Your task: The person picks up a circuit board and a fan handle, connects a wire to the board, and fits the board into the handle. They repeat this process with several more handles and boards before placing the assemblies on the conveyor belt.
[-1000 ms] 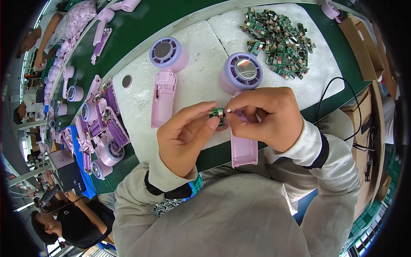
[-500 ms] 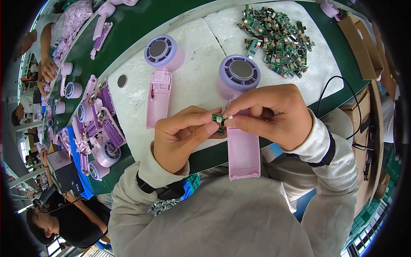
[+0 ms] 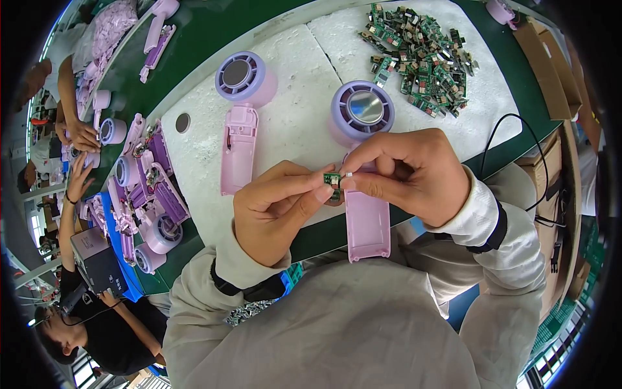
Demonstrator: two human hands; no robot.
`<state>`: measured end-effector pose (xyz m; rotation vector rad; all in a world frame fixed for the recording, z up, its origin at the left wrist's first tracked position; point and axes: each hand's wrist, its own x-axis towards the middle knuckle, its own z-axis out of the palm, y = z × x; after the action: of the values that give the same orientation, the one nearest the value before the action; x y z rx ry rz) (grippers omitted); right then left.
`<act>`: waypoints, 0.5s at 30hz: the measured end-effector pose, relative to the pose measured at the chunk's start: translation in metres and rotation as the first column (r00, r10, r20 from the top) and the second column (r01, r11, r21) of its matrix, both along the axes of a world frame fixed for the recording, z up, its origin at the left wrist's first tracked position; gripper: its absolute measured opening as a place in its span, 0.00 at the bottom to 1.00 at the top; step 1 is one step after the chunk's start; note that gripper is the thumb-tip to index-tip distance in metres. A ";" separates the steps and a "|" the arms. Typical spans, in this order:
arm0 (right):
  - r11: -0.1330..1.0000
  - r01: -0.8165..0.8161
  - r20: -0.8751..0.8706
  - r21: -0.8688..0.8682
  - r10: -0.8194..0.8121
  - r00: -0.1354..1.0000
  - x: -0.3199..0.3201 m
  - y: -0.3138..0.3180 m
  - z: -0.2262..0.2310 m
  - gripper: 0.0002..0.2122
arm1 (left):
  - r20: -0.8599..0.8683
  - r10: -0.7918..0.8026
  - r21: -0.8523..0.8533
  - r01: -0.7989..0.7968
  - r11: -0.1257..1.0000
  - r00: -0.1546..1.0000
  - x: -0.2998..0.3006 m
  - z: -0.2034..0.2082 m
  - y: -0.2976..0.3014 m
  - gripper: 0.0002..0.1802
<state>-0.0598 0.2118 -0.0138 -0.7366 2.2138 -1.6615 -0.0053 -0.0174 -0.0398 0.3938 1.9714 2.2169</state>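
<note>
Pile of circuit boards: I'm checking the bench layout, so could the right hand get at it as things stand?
Probably yes: only bare white foam seems to separate the pile from the right hand. Its fingers, though, pinch a small white piece, so they'd likely need freeing first.

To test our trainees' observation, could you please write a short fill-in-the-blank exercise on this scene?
The left hand pinches a green ____.
The right hand pinches a small ____ connector.
The cardboard box lies to the ____ of the foam sheet.

Missing words: circuit board; white; right.
</note>
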 end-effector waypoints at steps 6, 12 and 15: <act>0.997 0.075 0.050 -0.033 -0.073 0.996 0.009 -0.008 0.003 0.08 | 0.154 0.151 0.048 -0.160 0.986 0.976 0.004 0.004 0.005 0.15; 0.992 0.019 -0.083 -0.128 -0.030 0.996 0.008 -0.009 -0.005 0.09 | 0.165 0.125 0.108 -0.144 0.984 0.978 0.003 0.002 0.003 0.15; 0.993 -0.010 -0.145 -0.120 -0.007 0.989 0.007 -0.009 -0.004 0.09 | 0.172 0.116 0.117 -0.137 0.984 0.978 0.003 0.002 0.003 0.15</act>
<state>-0.0524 0.2028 -0.0181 -0.9165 2.2224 -1.8068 -0.0026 -0.0142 -0.0379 0.0965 1.8229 2.3763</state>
